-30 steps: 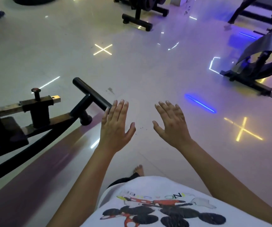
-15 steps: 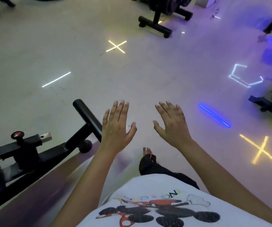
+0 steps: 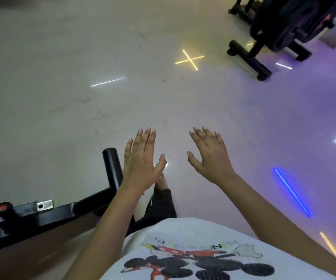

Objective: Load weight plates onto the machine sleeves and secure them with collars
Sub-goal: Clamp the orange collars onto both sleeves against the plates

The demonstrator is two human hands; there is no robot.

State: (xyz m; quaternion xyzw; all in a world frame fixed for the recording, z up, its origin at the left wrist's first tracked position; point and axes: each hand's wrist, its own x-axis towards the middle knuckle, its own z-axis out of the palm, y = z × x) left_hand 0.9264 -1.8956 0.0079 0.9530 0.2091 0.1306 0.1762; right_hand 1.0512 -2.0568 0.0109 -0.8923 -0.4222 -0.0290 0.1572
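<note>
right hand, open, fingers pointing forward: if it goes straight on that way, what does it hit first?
Nothing close. The right hand points forward and slightly left over bare floor. The plate rack stands off to the right of that line, though depth is hard to judge in this wide view.

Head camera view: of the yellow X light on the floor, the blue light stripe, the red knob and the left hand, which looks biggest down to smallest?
1. Left hand, though it is nearest the camera.
2. Blue light stripe.
3. Yellow X light.
4. Red knob.
</note>
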